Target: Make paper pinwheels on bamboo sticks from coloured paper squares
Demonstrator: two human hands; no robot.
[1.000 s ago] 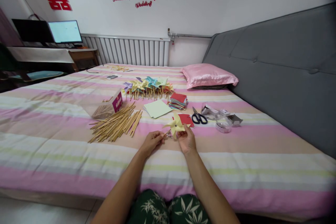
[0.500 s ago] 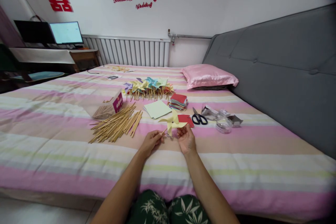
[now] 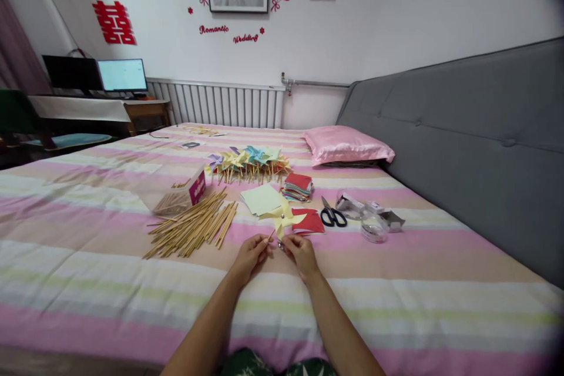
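A pale yellow paper pinwheel with a small silvery centre is held up in front of me. Its thin wooden stick is pinched between the thumb and fingers of my left hand. Close by on the right, my right hand is closed, its fingertips at the pinwheel's lowest blade; what they pinch, if anything, is hidden. Small shiny pieces show between the two hands, too small to name. Behind the pinwheel lie a stack of pale green paper sheets and some red paper squares.
Loose wooden sticks lie left, beside a clear box. Several finished pinwheels are bunched farther back, near a coloured paper stack. Scissors and clear plastic containers lie right. A pink pillow rests by the headboard.
My right hand has moved from behind the pinwheel's right blade to its lower blade, fingers now closed together. The left hand keeps hold of the stick. The view has tilted up.
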